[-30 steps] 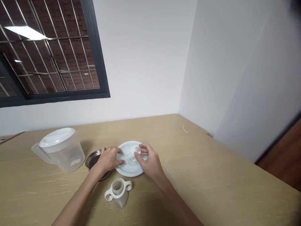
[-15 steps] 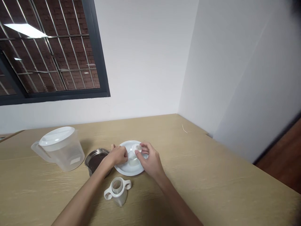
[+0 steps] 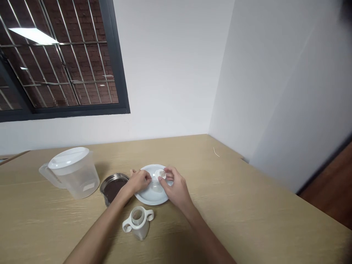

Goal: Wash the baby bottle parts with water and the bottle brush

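A white plate (image 3: 152,201) lies on the wooden table. Over its right part, my right hand (image 3: 176,185) holds a white bottle cap with a clear teat (image 3: 160,173) between thumb and fingers. My left hand (image 3: 139,181) is pinched closed over the plate's left side, close to the cap; what it holds, if anything, is too small to make out. Something clear, partly hidden, shows on the plate below the cap. In front of the plate stands an uncapped bottle with two white handles (image 3: 140,223).
A round steel bowl (image 3: 114,187) with dark contents sits left of the plate, partly behind my left forearm. Farther left stands a clear lidded pitcher (image 3: 78,178). A thin pale strip (image 3: 216,152) lies near the back right edge.
The cap has tilted a little in my right hand. My left fingertips have turned slightly toward it. The whole view has shifted slightly.
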### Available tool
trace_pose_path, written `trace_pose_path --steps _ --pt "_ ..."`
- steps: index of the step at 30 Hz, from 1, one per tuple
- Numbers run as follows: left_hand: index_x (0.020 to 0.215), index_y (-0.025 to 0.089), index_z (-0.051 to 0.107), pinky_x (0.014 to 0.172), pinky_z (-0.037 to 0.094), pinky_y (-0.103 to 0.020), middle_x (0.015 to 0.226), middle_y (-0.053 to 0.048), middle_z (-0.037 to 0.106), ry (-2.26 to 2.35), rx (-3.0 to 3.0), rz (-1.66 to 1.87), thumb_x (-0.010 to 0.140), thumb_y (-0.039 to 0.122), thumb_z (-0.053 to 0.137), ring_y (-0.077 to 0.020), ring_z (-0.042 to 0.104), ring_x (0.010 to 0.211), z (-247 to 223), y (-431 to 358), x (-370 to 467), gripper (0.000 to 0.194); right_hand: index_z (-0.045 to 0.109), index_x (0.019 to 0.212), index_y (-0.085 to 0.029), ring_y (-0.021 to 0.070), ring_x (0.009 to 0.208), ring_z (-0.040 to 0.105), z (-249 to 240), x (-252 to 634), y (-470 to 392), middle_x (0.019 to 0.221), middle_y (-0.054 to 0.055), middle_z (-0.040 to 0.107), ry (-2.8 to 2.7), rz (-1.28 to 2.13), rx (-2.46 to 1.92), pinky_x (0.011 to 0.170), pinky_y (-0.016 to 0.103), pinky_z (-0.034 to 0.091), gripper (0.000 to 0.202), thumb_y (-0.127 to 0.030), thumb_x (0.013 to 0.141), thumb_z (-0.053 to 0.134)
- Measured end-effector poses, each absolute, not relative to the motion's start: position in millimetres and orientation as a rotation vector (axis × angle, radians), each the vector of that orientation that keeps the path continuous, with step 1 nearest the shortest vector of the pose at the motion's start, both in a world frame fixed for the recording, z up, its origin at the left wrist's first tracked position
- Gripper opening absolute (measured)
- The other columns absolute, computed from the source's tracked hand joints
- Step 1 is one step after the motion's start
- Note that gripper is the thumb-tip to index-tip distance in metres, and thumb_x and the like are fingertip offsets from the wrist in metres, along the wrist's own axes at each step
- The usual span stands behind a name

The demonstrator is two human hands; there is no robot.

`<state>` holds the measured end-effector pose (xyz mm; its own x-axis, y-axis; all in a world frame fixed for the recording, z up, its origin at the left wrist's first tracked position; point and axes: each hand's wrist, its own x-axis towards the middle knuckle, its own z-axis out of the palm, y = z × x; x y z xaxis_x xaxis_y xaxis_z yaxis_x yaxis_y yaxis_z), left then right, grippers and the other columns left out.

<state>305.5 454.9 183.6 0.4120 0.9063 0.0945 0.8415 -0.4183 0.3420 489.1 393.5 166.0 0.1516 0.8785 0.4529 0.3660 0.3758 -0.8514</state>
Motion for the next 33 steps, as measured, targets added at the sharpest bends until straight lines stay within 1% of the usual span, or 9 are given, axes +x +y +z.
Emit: trace_pose_path --steps 2,5,7,9,15,22,27,30,33 --pt "0.099 0.02 0.073 0.104 0.032 -0.051 0.106 -0.011 0.074 1.524 2.432 0.429 0.081 0.028 0.059 -0.032 0.064 0.106 187 448 302 0.024 0.058 0.109 -0.018 0.0231 0.09 0.07 164 489 394 0.111 0.012 0.069 -1.459 0.537 -1.218 0.083 0.041 0.059 0.033 -0.036 0.082 0.065" --pt "0.127 0.023 0.059 0.108 0.03 -0.05 0.133 -0.011 0.062 1.47 2.448 0.482 0.075 0.036 0.071 -0.034 0.052 0.127 196 433 298 0.055 0.058 0.109 -0.018 0.0222 0.089 0.07 162 488 393 0.108 0.011 0.069 -1.494 0.536 -1.221 0.082 0.04 0.06 0.032 -0.034 0.081 0.065" --pt "0.134 0.026 0.052 0.109 0.03 -0.048 0.139 -0.01 0.058 1.374 2.453 0.548 0.074 0.039 0.074 -0.0323 0.049 0.13 201 423 297 0.066 0.058 0.108 -0.019 0.0217 0.088 0.071 161 486 392 0.107 0.01 0.07 -1.513 0.538 -1.204 0.082 0.038 0.06 0.032 -0.032 0.08 0.067" --pt "0.133 0.028 0.052 0.107 0.031 -0.044 0.138 -0.008 0.058 1.268 2.462 0.646 0.076 0.038 0.074 -0.0301 0.049 0.13 203 416 297 0.062 0.058 0.108 -0.02 0.0215 0.089 0.072 161 484 390 0.107 0.009 0.07 -1.524 0.563 -1.183 0.081 0.037 0.061 0.031 -0.031 0.079 0.067" --pt "0.113 0.026 0.062 0.101 0.035 -0.04 0.121 -0.003 0.069 1.234 2.458 0.853 0.083 0.035 0.069 -0.0261 0.059 0.117 193 414 292 0.031 0.057 0.108 -0.023 0.0225 0.099 0.072 161 476 387 0.113 0.008 0.07 -1.522 0.712 -1.048 0.089 0.038 0.06 0.031 -0.028 0.08 0.068" --pt "0.115 0.026 0.061 0.102 0.036 -0.041 0.123 -0.003 0.07 1.268 2.425 1.04 0.082 0.036 0.069 -0.0262 0.061 0.116 174 413 283 0.035 0.057 0.107 -0.021 0.023 0.107 0.068 162 474 385 0.114 0.009 0.068 -1.499 0.814 -0.958 0.093 0.039 0.058 0.029 -0.034 0.084 0.068" --pt "0.114 0.025 0.06 0.102 0.04 -0.039 0.124 -0.003 0.069 1.284 2.422 1.079 0.077 0.026 0.071 -0.0251 0.061 0.116 171 409 281 0.038 0.057 0.104 -0.023 0.0248 0.104 0.062 167 473 379 0.106 0.007 0.064 -1.717 0.434 -1.036 0.092 0.042 0.054 0.023 -0.02 0.082 0.063" --pt "0.111 0.025 0.06 0.102 0.041 -0.04 0.12 -0.004 0.071 1.264 2.469 1.071 0.078 0.025 0.07 -0.025 0.063 0.112 172 408 281 0.035 0.055 0.108 -0.024 0.0239 0.103 0.06 165 470 378 0.106 0.006 0.064 -1.77 0.381 -1.015 0.091 0.04 0.052 0.029 -0.014 0.082 0.058" --pt "0.11 0.024 0.061 0.101 0.043 -0.039 0.119 -0.005 0.072 1.207 2.497 1.134 0.079 0.025 0.07 -0.0243 0.066 0.11 173 407 281 0.032 0.054 0.11 -0.023 0.0232 0.101 0.06 161 467 379 0.105 0.006 0.063 -1.795 0.347 -1.001 0.089 0.039 0.051 0.029 -0.013 0.083 0.055"
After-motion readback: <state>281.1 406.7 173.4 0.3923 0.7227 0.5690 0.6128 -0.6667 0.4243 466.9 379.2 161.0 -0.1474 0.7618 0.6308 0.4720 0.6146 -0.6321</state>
